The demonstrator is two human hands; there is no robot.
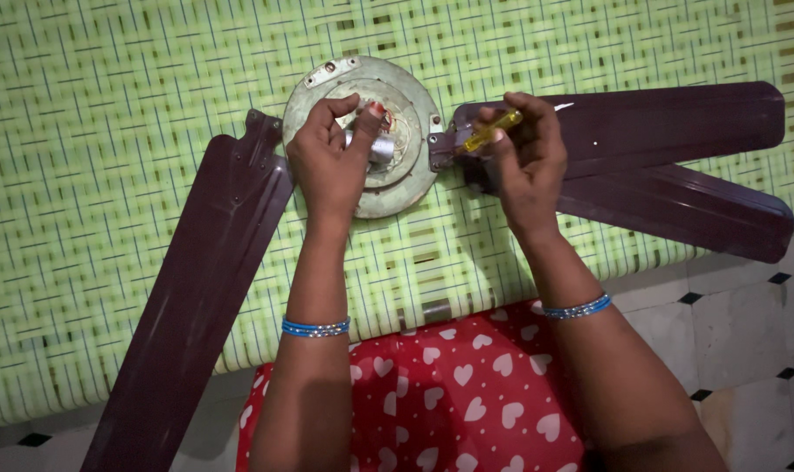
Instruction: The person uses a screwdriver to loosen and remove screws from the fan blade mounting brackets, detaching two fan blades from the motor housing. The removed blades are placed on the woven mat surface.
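We have a ceiling fan motor hub (pixel 397 188) lying on a green woven mat (pixel 108 175), dark maroon blades (pixel 204 288) attached. Left hand (pixel 331 162) is curled on the hub, fingers pinching the metal centre shaft (pixel 381 149). Right hand (pixel 523 162) is closed around a yellow-handled screwdriver (pixel 491 131), tip probably at the blade bracket (pixel 440 149), partly hidden.

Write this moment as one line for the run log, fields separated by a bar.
left hand: on fan motor hub | right hand: holds yellow screwdriver at blade bracket | fan lies on green woven mat
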